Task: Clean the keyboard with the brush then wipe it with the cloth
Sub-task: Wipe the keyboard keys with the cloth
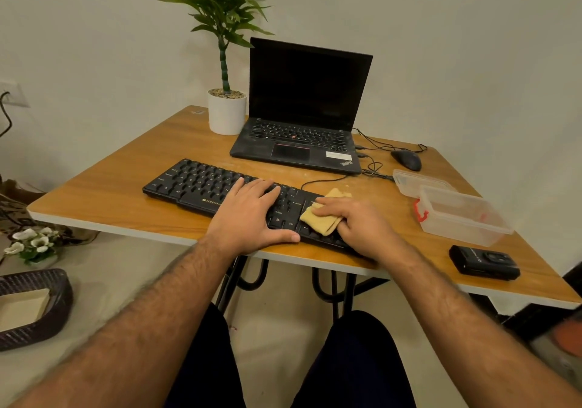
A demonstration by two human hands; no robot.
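Observation:
A black keyboard (195, 182) lies slantwise across the front of the wooden table (119, 193). My left hand (248, 215) rests flat on its middle keys, fingers straight, thumb along the front edge. My right hand (356, 221) presses a folded tan cloth (321, 218) onto the keyboard's right end, its fingers laid over the cloth and curled at the near side. No brush shows in the view.
An open black laptop (299, 118) and a potted plant (226, 111) stand behind the keyboard. A mouse (406, 159) and cables lie at the right rear. A clear plastic box (459, 215) with its lid (412, 181) and a small black device (485, 262) sit at the right.

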